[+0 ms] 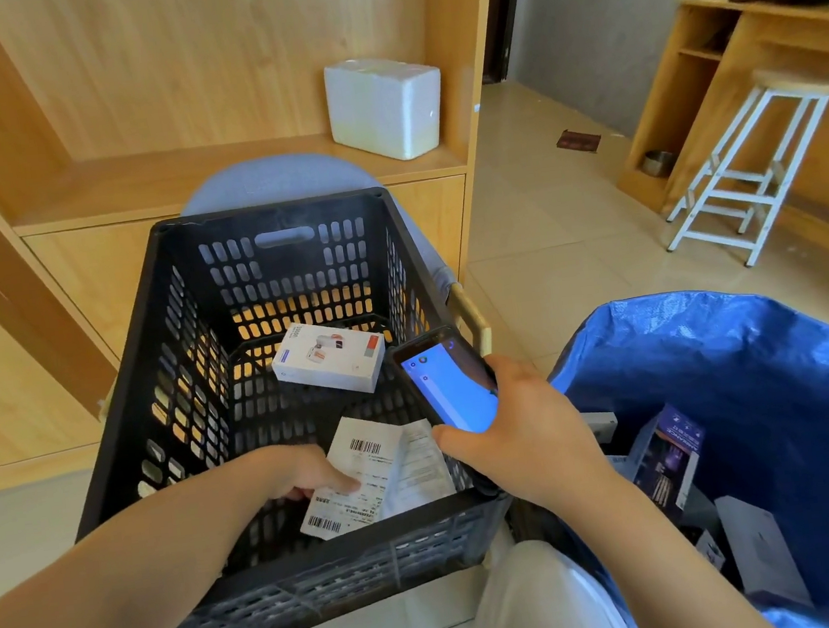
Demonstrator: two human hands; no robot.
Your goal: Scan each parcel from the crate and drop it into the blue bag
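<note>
Left hand (300,474) pinching flat white labelled parcel (368,474) near black slatted plastic crate's (174,351) near wall; right hand (513,431) gripping blue-screened phone (448,382) above its right rim, beside open blue woven bag (771,376).

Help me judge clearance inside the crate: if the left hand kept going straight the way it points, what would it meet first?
Probably the phone and the right hand holding it, just beyond the labelled parcel that the left hand grips; depth is uncertain.
</note>
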